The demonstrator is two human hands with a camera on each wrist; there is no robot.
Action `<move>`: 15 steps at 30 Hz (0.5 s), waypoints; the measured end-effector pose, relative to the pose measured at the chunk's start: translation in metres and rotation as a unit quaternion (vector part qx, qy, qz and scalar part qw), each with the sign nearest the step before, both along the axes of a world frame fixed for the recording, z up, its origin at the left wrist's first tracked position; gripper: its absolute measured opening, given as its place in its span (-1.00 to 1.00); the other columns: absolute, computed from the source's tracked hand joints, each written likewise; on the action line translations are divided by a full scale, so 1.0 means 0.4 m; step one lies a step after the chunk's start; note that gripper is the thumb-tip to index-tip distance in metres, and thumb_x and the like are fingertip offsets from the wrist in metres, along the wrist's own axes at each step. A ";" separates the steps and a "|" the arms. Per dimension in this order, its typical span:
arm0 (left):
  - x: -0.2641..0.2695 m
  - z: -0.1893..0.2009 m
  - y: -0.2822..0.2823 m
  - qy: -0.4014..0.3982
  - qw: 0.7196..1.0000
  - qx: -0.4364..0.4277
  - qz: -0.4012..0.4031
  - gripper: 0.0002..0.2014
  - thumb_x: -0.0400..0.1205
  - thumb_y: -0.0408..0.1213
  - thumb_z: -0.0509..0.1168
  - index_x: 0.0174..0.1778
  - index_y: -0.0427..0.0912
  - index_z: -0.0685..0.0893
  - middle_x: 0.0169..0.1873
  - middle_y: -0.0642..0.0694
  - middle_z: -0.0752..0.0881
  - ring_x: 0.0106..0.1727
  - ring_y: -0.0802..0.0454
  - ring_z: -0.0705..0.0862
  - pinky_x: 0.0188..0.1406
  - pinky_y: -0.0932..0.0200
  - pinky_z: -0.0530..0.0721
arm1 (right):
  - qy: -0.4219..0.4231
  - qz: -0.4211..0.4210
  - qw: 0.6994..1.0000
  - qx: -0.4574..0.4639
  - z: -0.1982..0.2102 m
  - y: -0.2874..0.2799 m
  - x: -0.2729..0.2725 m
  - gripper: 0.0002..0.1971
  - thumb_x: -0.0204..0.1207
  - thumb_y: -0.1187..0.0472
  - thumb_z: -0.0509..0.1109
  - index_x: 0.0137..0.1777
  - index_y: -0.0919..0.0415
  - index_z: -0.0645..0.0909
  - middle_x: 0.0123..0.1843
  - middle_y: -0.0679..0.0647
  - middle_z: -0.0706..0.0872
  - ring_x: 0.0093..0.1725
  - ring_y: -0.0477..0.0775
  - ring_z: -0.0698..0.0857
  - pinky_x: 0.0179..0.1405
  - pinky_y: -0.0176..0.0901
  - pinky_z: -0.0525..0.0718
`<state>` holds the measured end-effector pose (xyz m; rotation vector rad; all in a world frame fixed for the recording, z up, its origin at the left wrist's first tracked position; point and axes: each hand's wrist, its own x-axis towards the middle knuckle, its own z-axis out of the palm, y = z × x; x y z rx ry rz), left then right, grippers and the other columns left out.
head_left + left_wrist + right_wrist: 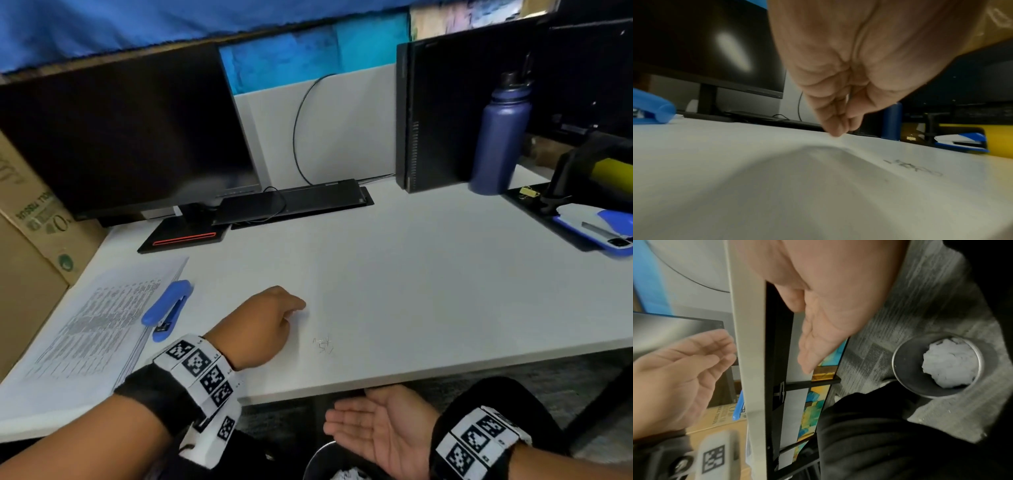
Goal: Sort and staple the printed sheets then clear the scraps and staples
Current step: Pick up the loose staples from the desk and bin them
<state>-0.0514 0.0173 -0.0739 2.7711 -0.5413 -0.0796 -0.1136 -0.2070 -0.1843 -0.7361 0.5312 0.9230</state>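
We see the fingers (835, 129) of the left hand (263, 325) bunched and slightly bent, their tips touching the white desk (411, 274); they hold nothing that we can make out. Just to the right of this hand lies a small cluster of loose staples (323, 345), apart from the fingertips and near the front edge of the desk. The right hand (380, 428) waits below that edge, palm up, fingers straight and together, empty. Under it stands a round bin (937, 365) on the grey carpet, with crumpled white paper (949, 363) inside. On the left part of the desk we find the printed sheets (92, 325) lying flat in a stack, and a blue stapler (168, 310) resting across their right edge. Farther back stand a dark monitor (120, 137), a black computer case (435, 113) and a blue bottle (500, 137). At the far right lies a second blue stapler (962, 142).
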 end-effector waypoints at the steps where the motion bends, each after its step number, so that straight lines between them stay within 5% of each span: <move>1: 0.003 -0.005 -0.002 0.020 1.000 0.016 0.016 -0.53 0.73 -0.48 0.12 0.53 -0.06 0.59 0.32 0.01 0.59 0.35 0.10 0.60 0.36 0.38 0.44 | 0.005 -0.008 1.000 0.001 -0.001 0.012 -0.002 -0.44 0.73 0.00 0.24 0.28 0.62 0.59 0.16 0.53 0.76 0.15 0.50 0.78 0.27 0.27 0.69; 6: -0.017 -0.035 -0.072 0.051 0.998 0.034 -0.035 -0.63 0.68 -0.49 0.10 0.32 -0.23 0.69 0.22 -0.14 0.60 0.21 -0.08 0.65 0.29 0.01 0.62 | 0.020 -0.087 0.995 0.035 0.014 0.067 0.001 -0.36 0.66 -0.10 0.30 0.29 0.60 0.58 0.16 0.56 0.75 0.22 0.49 0.74 0.35 0.28 0.63; 9: -0.063 -0.061 -0.105 0.006 0.997 0.062 -0.050 -0.72 0.64 -0.42 0.18 0.17 -0.17 0.72 0.10 -0.05 0.58 0.11 -0.01 0.61 0.10 0.00 0.67 | 0.019 -0.145 0.986 0.078 0.023 0.084 -0.005 -0.42 0.65 -0.08 0.31 0.29 0.53 0.61 0.18 0.55 0.75 0.26 0.47 0.72 0.40 0.31 0.59; 12: -0.139 -0.079 -0.131 -0.011 0.995 0.077 -0.068 -0.74 0.57 -0.38 0.23 0.12 -0.04 0.65 0.12 0.04 0.52 0.16 0.03 0.56 0.05 0.01 0.68 | -0.011 -0.188 0.974 0.126 0.047 0.090 -0.018 -0.61 0.57 0.10 0.38 0.22 0.41 0.73 0.19 0.43 0.78 0.13 0.39 0.81 0.19 0.26 0.72; 15: -0.196 -0.083 -0.151 -0.001 0.995 0.041 -0.092 -0.59 0.60 -0.34 0.16 0.33 0.05 0.65 0.20 0.04 0.53 0.26 0.06 0.53 0.20 0.05 0.62 | -0.014 -0.224 0.960 0.169 0.046 0.098 -0.024 -0.67 0.46 0.19 0.34 0.11 0.34 0.77 -0.01 0.29 0.80 -0.08 0.24 0.80 -0.05 -0.01 0.75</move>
